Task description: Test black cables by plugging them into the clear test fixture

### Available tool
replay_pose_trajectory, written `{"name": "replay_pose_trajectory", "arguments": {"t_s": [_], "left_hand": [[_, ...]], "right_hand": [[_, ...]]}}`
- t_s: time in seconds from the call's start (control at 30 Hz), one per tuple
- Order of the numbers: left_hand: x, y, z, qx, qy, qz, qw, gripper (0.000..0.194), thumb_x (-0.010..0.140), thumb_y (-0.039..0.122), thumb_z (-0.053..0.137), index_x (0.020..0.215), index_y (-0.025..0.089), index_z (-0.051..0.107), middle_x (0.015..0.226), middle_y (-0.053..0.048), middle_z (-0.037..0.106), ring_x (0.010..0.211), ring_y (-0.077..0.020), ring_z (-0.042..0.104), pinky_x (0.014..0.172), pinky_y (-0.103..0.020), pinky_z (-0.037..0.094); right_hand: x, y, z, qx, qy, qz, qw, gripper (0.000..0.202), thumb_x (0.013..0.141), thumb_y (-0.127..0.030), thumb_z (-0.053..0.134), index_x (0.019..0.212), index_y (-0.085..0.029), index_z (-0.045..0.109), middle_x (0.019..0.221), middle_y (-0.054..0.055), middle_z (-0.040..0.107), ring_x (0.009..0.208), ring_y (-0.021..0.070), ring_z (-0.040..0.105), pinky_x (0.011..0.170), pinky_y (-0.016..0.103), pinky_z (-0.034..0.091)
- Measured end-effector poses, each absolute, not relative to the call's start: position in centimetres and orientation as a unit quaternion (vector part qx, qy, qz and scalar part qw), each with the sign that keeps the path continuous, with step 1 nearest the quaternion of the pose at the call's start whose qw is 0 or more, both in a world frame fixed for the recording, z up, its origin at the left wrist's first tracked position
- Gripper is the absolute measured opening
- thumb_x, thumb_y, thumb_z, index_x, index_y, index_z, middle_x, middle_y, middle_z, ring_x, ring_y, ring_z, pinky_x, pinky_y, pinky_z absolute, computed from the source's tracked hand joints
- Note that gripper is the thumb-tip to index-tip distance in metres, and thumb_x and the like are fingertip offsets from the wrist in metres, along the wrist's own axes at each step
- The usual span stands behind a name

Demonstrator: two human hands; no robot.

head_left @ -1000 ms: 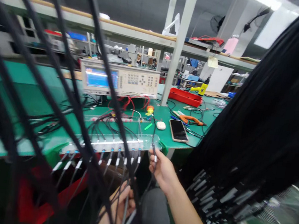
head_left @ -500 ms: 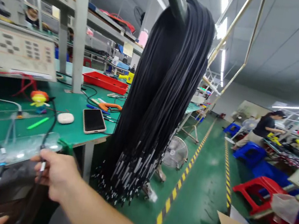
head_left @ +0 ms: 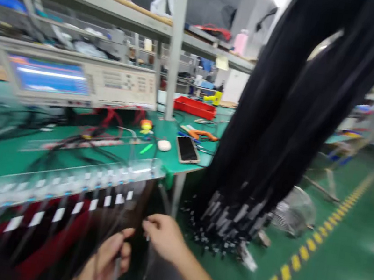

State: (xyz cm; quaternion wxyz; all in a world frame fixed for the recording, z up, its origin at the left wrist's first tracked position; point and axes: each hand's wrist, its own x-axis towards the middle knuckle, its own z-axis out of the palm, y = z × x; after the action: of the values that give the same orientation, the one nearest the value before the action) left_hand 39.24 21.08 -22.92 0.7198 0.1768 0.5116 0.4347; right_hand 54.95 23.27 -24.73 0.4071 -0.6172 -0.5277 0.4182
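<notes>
My left hand [head_left: 106, 259] is low at the centre, below the clear rack [head_left: 70, 180] on the table's front edge; its fingers are closed on a thin dark cable. To its right, my right hand [head_left: 164, 237] pinches a thin cable end that hangs down, blurred. Several cables with white labels [head_left: 77, 208] hang in a row from the rack, left of my hands. A large bundle of black cables [head_left: 276, 111] with pale ends hangs to the right of my right hand.
On the green table [head_left: 114, 152] are a measuring instrument with a lit screen [head_left: 50, 75], a phone [head_left: 187, 150], a white case [head_left: 164, 145], orange-handled tool [head_left: 203, 135] and red tray [head_left: 195, 107]. A fan [head_left: 294, 211] stands on the floor behind the bundle.
The view has swung left, bringing the instrument screen and whole rack into sight. My right hand has come away from the rack's end, and my left hand has risen into view beside it.
</notes>
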Motion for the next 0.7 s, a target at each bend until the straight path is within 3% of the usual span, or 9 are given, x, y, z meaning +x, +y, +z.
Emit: {"name": "replay_pose_trajectory", "arguments": {"t_s": [0.03, 0.1, 0.17, 0.37, 0.53, 0.7], "left_hand": [[39.2, 20.6, -22.6, 0.196, 0.494, 0.442, 0.723, 0.035, 0.058, 0.043, 0.079, 0.088, 0.025, 0.071, 0.06, 0.007, 0.061, 0.059, -0.0111, 0.054, 0.053, -0.021, 0.047], [39.6, 19.9, -22.0, 0.223, 0.487, 0.44, 0.721, 0.036, 0.058, 0.042, 0.08, 0.087, 0.023, 0.072, 0.059, 0.006, 0.062, 0.057, -0.0091, 0.052, 0.055, -0.019, 0.047], [39.9, 19.7, -21.7, 0.235, 0.484, 0.442, 0.718, 0.036, 0.059, 0.042, 0.079, 0.088, 0.022, 0.072, 0.059, 0.006, 0.062, 0.054, -0.008, 0.051, 0.052, -0.017, 0.045], [40.1, 19.6, -22.4, 0.268, 0.466, 0.42, 0.731, 0.042, 0.056, 0.048, 0.079, 0.084, 0.018, 0.074, 0.052, 0.005, 0.057, 0.044, -0.0069, 0.046, 0.047, -0.02, 0.041], [40.4, 19.5, -23.1, 0.296, 0.463, 0.406, 0.731, 0.036, 0.062, 0.047, 0.075, 0.085, 0.019, 0.075, 0.054, 0.005, 0.059, 0.045, -0.0053, 0.047, 0.049, -0.018, 0.039], [40.5, 19.5, -23.5, 0.31, 0.468, 0.403, 0.723, 0.038, 0.059, 0.049, 0.077, 0.081, 0.019, 0.076, 0.05, 0.003, 0.06, 0.042, -0.0055, 0.047, 0.046, -0.019, 0.033]], "right_hand": [[55.0, 23.3, -25.3, -0.615, -0.547, 0.396, 0.406, 0.02, 0.079, -0.034, 0.061, 0.08, -0.02, 0.075, 0.075, 0.005, 0.07, 0.071, 0.0197, 0.061, 0.068, 0.03, 0.041], [54.8, 23.5, -25.8, -0.609, -0.526, 0.376, 0.459, 0.025, 0.078, -0.036, 0.065, 0.096, -0.023, 0.075, 0.1, 0.008, 0.071, 0.09, 0.0235, 0.063, 0.083, 0.034, 0.042], [54.2, 23.8, -25.3, -0.569, -0.496, 0.416, 0.508, 0.029, 0.08, -0.041, 0.063, 0.102, -0.025, 0.074, 0.108, 0.008, 0.07, 0.098, 0.0238, 0.062, 0.089, 0.035, 0.042], [52.5, 24.8, -22.1, -0.475, -0.419, 0.561, 0.532, 0.043, 0.077, -0.054, 0.063, 0.1, -0.019, 0.073, 0.092, 0.008, 0.072, 0.08, 0.0188, 0.062, 0.071, 0.03, 0.045], [52.3, 25.5, -21.5, -0.468, -0.35, 0.598, 0.548, 0.043, 0.074, -0.052, 0.067, 0.097, -0.016, 0.072, 0.087, 0.008, 0.072, 0.07, 0.0139, 0.059, 0.066, 0.026, 0.042], [52.8, 25.8, -20.9, -0.462, -0.335, 0.605, 0.555, 0.042, 0.068, -0.052, 0.072, 0.091, -0.016, 0.074, 0.078, 0.005, 0.071, 0.06, 0.0106, 0.054, 0.061, 0.023, 0.04]]}}
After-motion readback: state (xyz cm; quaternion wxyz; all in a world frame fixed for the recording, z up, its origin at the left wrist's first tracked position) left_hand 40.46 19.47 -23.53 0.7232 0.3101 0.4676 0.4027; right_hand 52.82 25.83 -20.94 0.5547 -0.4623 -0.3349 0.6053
